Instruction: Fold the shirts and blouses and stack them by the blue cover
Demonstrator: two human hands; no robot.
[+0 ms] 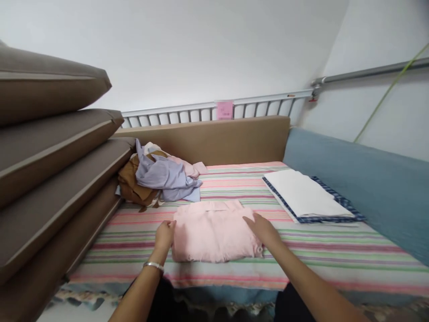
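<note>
A pink garment [216,232], folded into a wide rectangle, lies on the striped sheet directly in front of me. Its lower edge looks slightly ragged. My left hand [164,235], with a pale bracelet at the wrist, pinches the garment's left edge, fingers curled. At the opposite side, my right hand [264,228] rests on the upper right edge of the cloth, thumb and forefinger stretched out and apart. Its other fingers are partly hidden.
A loose heap of lavender, brown and pink clothes [164,174] sits at the back left. Folded white cloth [308,197] lies on dark blue checked fabric at right. Brown cushions [60,165] are stacked at left. A blue padded side [362,170] borders the striped sheet [231,183].
</note>
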